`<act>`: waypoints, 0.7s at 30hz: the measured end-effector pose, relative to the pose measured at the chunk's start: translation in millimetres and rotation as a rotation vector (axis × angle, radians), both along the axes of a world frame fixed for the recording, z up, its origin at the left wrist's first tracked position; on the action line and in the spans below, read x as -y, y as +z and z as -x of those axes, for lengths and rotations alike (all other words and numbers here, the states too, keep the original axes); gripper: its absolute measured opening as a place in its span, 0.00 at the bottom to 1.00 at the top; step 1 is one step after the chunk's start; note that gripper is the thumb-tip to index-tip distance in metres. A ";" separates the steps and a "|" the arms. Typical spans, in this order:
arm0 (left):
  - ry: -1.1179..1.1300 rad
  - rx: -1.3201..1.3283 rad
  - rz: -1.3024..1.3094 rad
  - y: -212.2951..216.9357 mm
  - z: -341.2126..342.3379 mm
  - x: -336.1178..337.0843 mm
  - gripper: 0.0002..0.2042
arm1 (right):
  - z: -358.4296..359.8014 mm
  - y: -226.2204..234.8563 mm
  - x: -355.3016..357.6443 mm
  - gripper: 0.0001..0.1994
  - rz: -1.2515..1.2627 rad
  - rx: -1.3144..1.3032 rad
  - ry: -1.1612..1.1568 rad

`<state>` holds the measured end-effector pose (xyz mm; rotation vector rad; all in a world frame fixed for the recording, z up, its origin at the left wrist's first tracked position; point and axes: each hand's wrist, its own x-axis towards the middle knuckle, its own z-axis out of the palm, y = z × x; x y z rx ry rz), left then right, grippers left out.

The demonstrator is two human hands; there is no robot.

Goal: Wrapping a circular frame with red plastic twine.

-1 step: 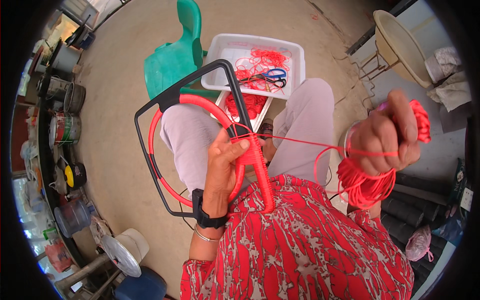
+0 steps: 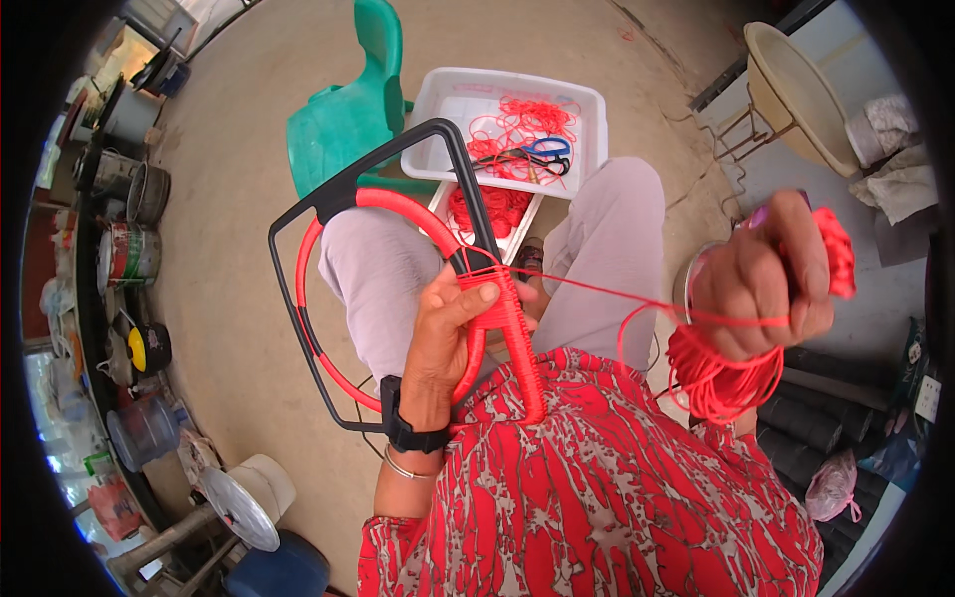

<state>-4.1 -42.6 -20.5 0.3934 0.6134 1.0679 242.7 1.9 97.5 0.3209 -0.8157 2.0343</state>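
You make no visible change between the two pictures; they show the same instant. Your left hand (image 2: 448, 333) shows no shift along the red-wrapped frame (image 2: 298, 209), and its fingers (image 2: 485, 294) neither loosen nor slide. Your right hand (image 2: 761, 279) is no higher, lower or further out, and it takes in and lets out none of the red cord (image 2: 617, 297). That cord runs just as tight between your hands. The coil (image 2: 721, 378) hanging under your right hand gains and loses no loops that can be seen. The frame does not tilt or turn on your lap.
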 end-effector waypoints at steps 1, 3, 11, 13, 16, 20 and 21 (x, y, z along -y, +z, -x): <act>0.005 0.000 0.001 1.1 2.1 -1.1 0.17 | 7.6 2.4 4.2 0.15 -0.026 -0.001 0.012; -0.119 0.144 0.033 2.2 4.6 -4.1 0.20 | 5.4 3.0 6.7 0.15 -0.027 0.005 -0.043; -0.108 0.120 0.132 -10.5 3.5 -5.1 0.20 | -3.4 -19.4 17.5 0.12 -0.088 0.108 -0.114; -0.106 0.100 0.129 -10.4 2.8 -5.5 0.19 | -7.4 -27.7 23.4 0.11 0.074 0.537 -0.315; -0.106 0.109 0.118 -10.0 2.8 -5.7 0.18 | -4.9 -38.4 16.2 0.09 -0.204 1.335 -0.488; -0.072 0.041 0.117 -5.0 3.1 -4.4 0.17 | 27.6 -61.0 3.6 0.09 -0.216 1.497 -0.426; -0.059 0.025 0.113 -2.9 2.6 -4.4 0.17 | 36.5 -66.7 1.8 0.09 -0.166 1.452 -0.423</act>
